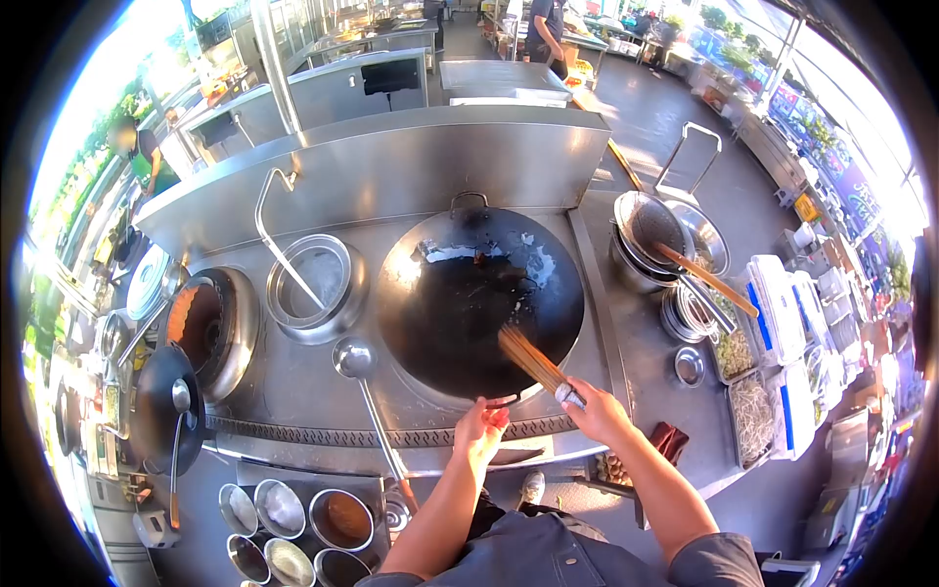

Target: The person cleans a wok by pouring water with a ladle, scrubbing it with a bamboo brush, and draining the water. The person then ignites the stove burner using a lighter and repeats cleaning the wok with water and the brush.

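A large dark wok [430, 338] sits on the steel range, with some liquid and dark scraps in its bottom. My right hand [597, 411] is closed around the bound end of a bamboo wok brush [533, 356]. The bristles point into the wok, over its near right side. At the near rim, my left hand [481, 430] has its fingers curled at the wok's small loop handle and appears to grip it. A long-handled ladle [354, 359] lies on the range to the left of the wok.
A tap [264, 210] reaches over a round steel pot [347, 284]. Seasoning tins [340, 519] stand at lower left. Strainers [646, 220], food trays [748, 421] and a small steel bowl [689, 365] are on the right. A steel splashback [421, 157] rises behind; people work beyond.
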`<action>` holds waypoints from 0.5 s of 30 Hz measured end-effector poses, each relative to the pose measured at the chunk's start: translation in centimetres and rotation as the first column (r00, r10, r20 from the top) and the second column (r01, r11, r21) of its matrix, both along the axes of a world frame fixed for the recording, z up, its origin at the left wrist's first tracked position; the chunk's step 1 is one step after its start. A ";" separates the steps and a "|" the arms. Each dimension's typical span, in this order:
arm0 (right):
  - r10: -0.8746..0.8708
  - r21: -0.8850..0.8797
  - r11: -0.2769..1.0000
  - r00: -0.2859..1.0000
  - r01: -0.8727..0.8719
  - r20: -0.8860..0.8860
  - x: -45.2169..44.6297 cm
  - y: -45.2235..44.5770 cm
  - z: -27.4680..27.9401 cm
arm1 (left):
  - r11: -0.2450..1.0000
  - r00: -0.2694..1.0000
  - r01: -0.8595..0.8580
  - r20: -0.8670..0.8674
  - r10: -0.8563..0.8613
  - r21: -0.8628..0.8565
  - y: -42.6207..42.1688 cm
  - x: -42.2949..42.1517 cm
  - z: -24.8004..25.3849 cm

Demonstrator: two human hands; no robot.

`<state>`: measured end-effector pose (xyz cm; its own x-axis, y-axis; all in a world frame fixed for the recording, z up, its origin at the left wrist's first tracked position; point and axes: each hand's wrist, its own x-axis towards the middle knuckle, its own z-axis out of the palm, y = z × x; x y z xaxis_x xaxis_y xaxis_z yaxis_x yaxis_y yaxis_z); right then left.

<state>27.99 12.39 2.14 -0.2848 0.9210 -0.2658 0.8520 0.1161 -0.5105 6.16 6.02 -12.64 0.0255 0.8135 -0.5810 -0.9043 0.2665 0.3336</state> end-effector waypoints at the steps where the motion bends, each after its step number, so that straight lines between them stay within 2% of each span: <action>1: -0.002 0.008 1.000 1.000 0.002 -0.003 0.3 -0.5 0.4 | 0.996 0.994 -0.087 0.066 0.087 -0.005 0.2 0.5 0.2; 2: -0.062 0.063 0.996 0.995 0.067 -0.082 0.5 -0.5 0.9 | 0.983 0.974 -0.183 0.134 0.183 -0.011 0.7 0.9 0.3; 3: -0.125 0.091 0.986 0.979 0.140 -0.160 1.0 -1.3 0.9 | 0.982 0.973 -0.187 0.132 0.187 -0.019 0.4 1.3 0.2; 5: -0.135 0.045 0.989 0.980 0.143 -0.147 2.9 -2.0 -1.7 | 0.974 0.962 -0.226 0.155 0.226 -0.015 0.8 1.9 1.3; 7: -0.189 0.074 0.974 0.947 0.215 -0.261 4.6 -2.8 -4.0 | 0.964 0.955 -0.266 0.135 0.265 -0.014 1.8 2.8 2.6; 8: -0.414 -0.275 0.903 0.840 0.330 -0.351 4.3 -3.5 -1.5 | 0.956 0.947 -0.293 0.148 0.286 0.028 1.7 3.0 2.3; 9: -0.419 -0.293 0.898 0.839 0.327 -0.347 4.8 -4.7 -1.7 | 0.949 0.942 -0.310 0.155 0.298 0.057 0.7 3.4 2.0; 11: -0.587 -0.450 0.808 0.468 0.379 -0.660 6.2 -5.9 -2.0 | 0.945 0.946 -0.320 0.082 0.315 0.068 0.2 4.1 4.5; 13: -0.607 -0.470 0.791 0.408 0.391 -0.682 7.8 -6.7 -2.9 | 0.939 0.937 -0.305 -0.128 0.326 0.157 -0.9 4.2 6.7; 15: -0.681 -0.592 0.717 0.191 0.367 -0.706 8.9 -7.1 -3.1 | 0.948 0.925 -0.285 -0.221 0.310 0.140 -2.2 4.3 9.8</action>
<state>36.87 5.32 -0.98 0.0420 0.8934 -0.4473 -0.2589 -0.4227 -0.8685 10.44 3.85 -2.80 -0.3551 0.8182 -0.4521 -0.8275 -0.0500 0.5593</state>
